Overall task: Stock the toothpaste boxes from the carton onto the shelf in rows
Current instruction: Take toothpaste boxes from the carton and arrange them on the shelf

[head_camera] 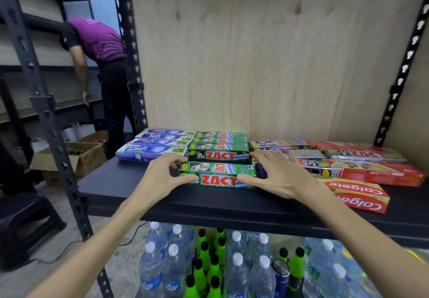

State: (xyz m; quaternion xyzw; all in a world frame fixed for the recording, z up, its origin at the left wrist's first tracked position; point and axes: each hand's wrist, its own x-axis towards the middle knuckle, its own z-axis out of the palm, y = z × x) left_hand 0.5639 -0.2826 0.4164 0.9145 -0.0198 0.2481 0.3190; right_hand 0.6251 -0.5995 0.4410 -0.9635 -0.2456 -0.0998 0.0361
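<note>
A green ZACT toothpaste box [217, 174] lies on the black shelf [130, 181], in front of a row of more green ZACT boxes [218, 150]. My left hand [162, 177] grips its left end and my right hand [278, 174] grips its right end. Blue Safi boxes [157, 145] form the row to the left. To the right lie silver ZACT boxes [278, 145] and red ZACT boxes [376, 173]. A red Colgate box [357, 195] lies askew near the shelf's front edge, beside my right wrist.
An open cardboard carton [76, 156] stands on the floor at the left, behind a black upright post [46, 102]. A person in a purple shirt [99, 39] bends there. Water bottles [236, 272] and green bottles [209, 263] fill the shelf below. A black stool [25, 223] stands at lower left.
</note>
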